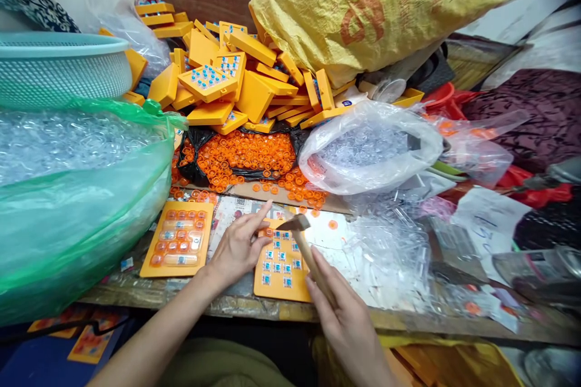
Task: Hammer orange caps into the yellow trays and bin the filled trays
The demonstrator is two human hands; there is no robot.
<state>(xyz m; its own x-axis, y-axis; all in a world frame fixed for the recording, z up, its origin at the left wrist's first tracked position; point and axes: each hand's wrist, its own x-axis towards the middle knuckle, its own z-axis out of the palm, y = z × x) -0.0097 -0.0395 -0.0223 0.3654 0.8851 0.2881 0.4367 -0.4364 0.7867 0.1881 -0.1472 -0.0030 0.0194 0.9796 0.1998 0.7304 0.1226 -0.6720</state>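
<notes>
My right hand [342, 308] is wrapped round the wooden handle of a small hammer [318, 275]. The hammer's metal head is over the upper edge of a yellow board [267, 287], which carries several clear pieces with blue centres. At that board's upper left corner is my left hand [240, 245], index finger stretched forward, thumb and another finger drawn together. A small orange piece shows by those fingertips; whether they grip it is hard to see. Left of this hand lies a second yellow board [147, 266], filled with orange rings and clear parts.
Orange rings [254, 151] spill from a black bag behind the boards. Clear plastic parts fill a green bag [91, 205] at left and a white bag [363, 175]. Yellow boards [254, 97] are heaped behind, near a blue basket [63, 66] and a yellow sack [408, 12].
</notes>
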